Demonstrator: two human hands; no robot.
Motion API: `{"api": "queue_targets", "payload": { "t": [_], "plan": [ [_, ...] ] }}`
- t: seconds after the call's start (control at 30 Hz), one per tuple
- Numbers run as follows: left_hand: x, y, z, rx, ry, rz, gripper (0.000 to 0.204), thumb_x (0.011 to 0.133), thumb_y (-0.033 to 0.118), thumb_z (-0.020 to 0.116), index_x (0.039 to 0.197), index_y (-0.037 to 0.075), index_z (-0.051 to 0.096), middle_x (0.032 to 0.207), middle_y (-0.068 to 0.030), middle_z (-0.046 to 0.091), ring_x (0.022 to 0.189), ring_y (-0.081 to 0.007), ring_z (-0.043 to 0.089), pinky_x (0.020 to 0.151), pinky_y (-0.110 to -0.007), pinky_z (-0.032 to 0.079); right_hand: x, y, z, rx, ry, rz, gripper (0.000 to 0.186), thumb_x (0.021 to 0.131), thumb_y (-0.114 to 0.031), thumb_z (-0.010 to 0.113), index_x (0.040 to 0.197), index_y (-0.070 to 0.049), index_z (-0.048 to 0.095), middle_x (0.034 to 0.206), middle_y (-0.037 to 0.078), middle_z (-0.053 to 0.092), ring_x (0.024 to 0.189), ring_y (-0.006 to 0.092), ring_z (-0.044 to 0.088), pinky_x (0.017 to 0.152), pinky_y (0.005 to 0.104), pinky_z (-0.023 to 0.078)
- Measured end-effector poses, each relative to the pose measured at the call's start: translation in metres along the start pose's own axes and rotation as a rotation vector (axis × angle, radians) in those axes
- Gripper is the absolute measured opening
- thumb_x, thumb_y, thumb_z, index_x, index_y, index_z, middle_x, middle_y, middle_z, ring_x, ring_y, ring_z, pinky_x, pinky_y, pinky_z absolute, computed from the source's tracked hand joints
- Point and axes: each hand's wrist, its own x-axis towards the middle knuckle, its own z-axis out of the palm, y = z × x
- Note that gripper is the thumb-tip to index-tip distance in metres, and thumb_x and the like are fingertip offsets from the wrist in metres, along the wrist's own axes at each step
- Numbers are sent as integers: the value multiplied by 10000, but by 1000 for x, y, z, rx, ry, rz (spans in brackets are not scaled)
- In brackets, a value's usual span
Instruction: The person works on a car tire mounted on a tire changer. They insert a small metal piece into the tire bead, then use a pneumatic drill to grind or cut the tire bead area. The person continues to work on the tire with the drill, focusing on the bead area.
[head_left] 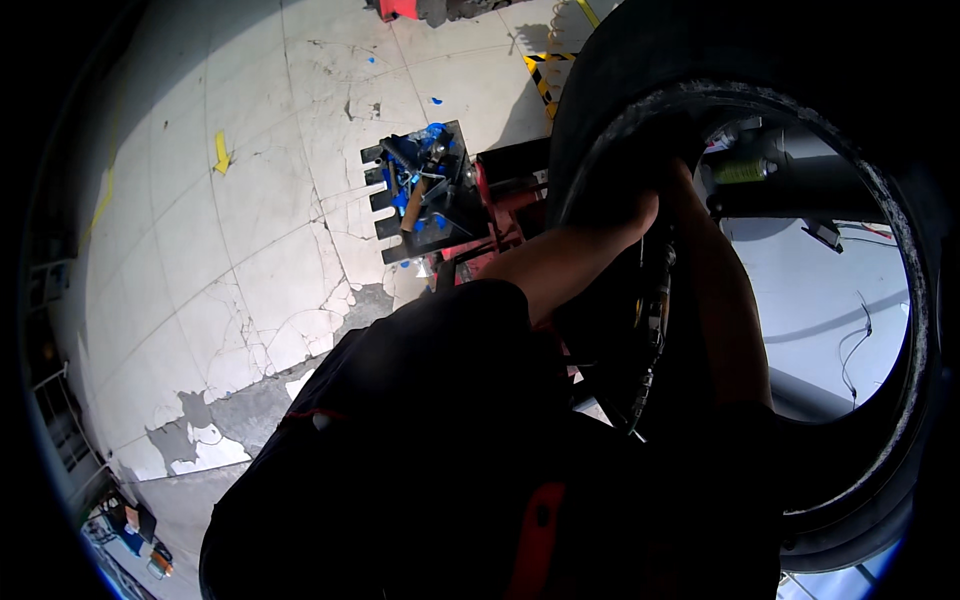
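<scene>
Both my arms reach into the opening of a large black tyre (905, 270) whose inner edge is worn and greyish. My left hand (643, 208) is against the dark inner side of the tyre, its wrist bent and its fingers lost in shadow. Close beside it, my right hand (682, 178) is also inside the opening, its fingers hidden in the dark. What either hand holds, if anything, cannot be made out. A dark cable or hose bundle (655, 310) hangs between my forearms.
Left of the tyre, a black notched tray (385, 222) holds several tools and blue bits, beside a red metal frame (512, 212). Through the opening show a yellow-green cylindrical object (742, 172) and a thin wire (853, 350). The tiled floor (250, 250) is cracked, with a yellow arrow (221, 153).
</scene>
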Motion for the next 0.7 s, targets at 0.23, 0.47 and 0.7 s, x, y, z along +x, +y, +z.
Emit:
{"api": "queue_targets", "payload": {
  "t": [0.23,0.47,0.7],
  "plan": [
    [-10,6,27,-1166,-315,-63,209,915,119,448,1097,45,520,1110,-80,541,1092,-118,495,962,-272,378,47,85,114,-198,201,-171,319,849,-301,516,1041,-86,653,1056,126,645,935,281,625,800,394,500],
    [8,-10,29,-896,-251,44,213,917,129,450,1099,41,520,1109,-83,544,1086,-126,500,944,-279,389,2,29,30,-329,167,-384,298,849,-215,527,1074,-43,618,1109,157,614,1029,293,583,896,380,465],
    [7,-5,32,-756,-299,73,218,919,140,452,1100,38,521,1109,-86,547,1080,-134,505,926,-286,400,6,23,6,-368,-24,-322,289,845,-209,529,1063,-45,623,1090,150,620,1012,285,590,886,379,468]
  ]
}}
